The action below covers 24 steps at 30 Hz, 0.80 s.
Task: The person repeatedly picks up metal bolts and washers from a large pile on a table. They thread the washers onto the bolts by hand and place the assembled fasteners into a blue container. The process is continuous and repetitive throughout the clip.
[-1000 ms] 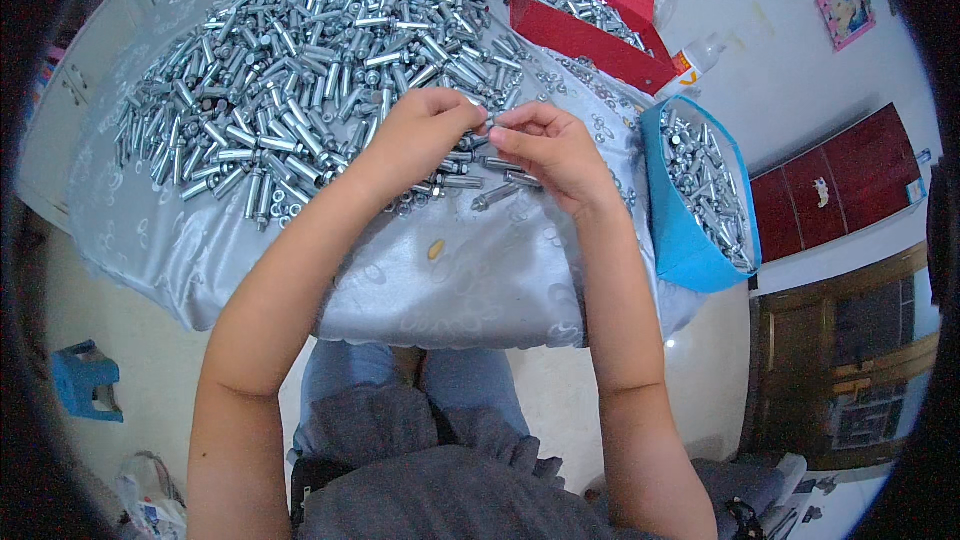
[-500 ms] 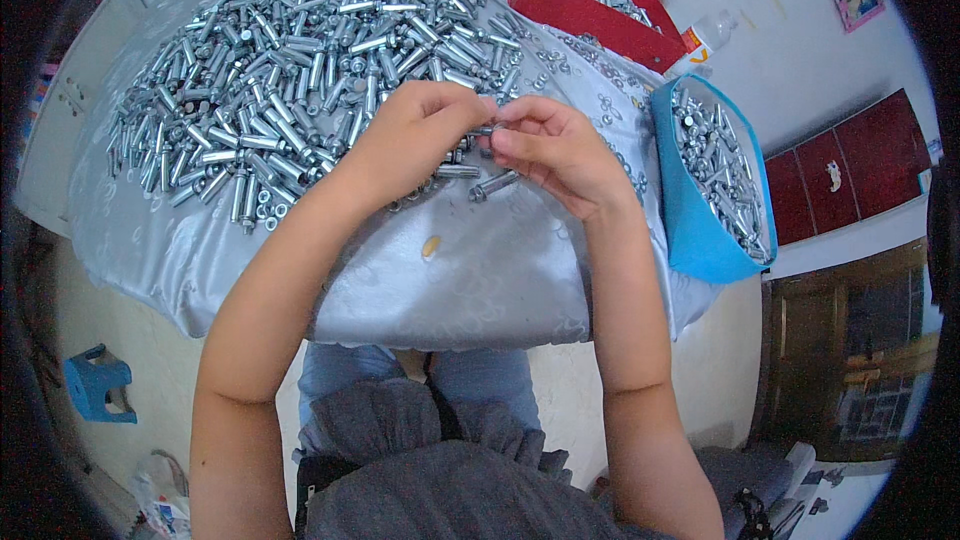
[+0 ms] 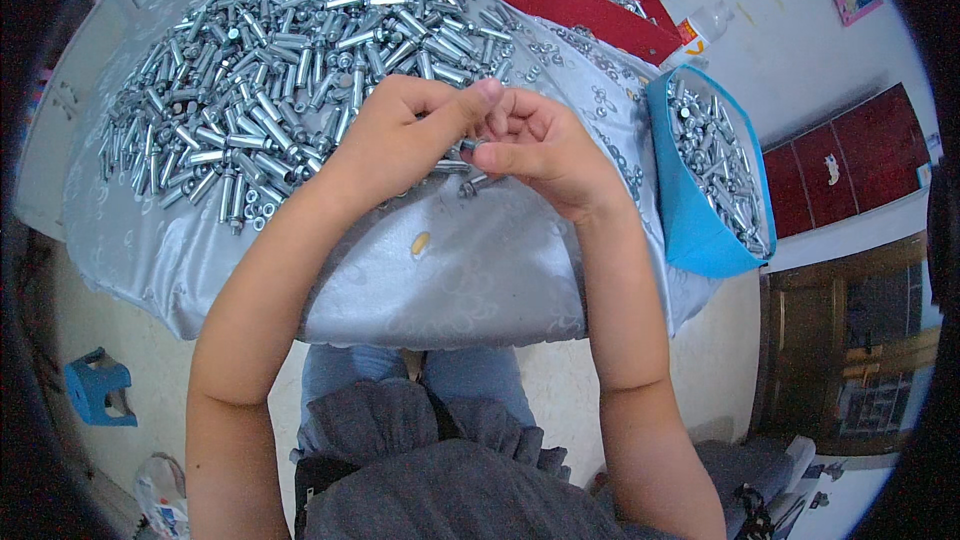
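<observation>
My left hand and my right hand meet over the near edge of a big heap of silvery expansion bolts. Between their closed fingers is one expansion bolt, mostly hidden; only a short piece of metal shows. The left thumb lies near the right fingertips, and the right thumb presses against the bolt's end. Just below the right hand, another bolt lies on the cloth, partly covered. Several loose nuts sit at the heap's near edge.
A shiny grey tablecloth covers the table, with a small yellow piece on it. At right stands a blue fabric bin of bolts. Behind it are a red box holding more bolts, a plastic bottle and scattered washers.
My left thumb has risen and straightened above the right fingertips. The right fingers have curled in closer around the bolt. The view has shifted slightly.
</observation>
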{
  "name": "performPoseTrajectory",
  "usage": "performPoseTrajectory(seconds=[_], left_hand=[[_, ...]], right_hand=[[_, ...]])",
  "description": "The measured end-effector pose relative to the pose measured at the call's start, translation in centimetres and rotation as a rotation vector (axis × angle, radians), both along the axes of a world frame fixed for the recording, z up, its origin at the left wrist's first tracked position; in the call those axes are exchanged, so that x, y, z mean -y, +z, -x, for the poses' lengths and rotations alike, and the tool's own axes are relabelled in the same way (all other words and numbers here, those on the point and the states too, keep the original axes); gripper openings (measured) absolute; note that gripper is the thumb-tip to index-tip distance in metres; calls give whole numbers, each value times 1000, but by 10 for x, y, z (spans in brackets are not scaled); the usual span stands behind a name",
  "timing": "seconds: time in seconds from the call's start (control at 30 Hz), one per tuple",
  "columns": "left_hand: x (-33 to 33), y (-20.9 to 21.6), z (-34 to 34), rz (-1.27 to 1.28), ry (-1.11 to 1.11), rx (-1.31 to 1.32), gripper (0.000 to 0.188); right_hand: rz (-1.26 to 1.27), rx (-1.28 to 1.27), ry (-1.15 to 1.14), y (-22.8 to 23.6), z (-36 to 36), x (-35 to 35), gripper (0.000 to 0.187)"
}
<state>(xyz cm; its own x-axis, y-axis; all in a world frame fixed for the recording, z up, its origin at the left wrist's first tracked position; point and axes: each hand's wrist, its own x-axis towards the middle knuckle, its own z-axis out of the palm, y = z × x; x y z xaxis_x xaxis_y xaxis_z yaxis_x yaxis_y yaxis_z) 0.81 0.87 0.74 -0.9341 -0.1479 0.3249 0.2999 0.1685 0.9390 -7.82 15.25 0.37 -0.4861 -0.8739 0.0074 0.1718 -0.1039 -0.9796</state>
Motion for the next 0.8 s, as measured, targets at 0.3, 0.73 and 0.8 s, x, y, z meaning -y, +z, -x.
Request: performPoseTrajectory(seconds=[0.3, 0.73, 0.8], left_hand=[[1, 1, -2, -127, 29, 131, 44], [4, 2, 1, -284, 49, 338, 45], [3, 3, 0, -320, 40, 353, 46]], right_hand=[[38, -162, -61, 16, -12, -2, 15], [77, -410, -400, 2, -16, 12, 16], [59, -364, -373, 5, -17, 11, 16]])
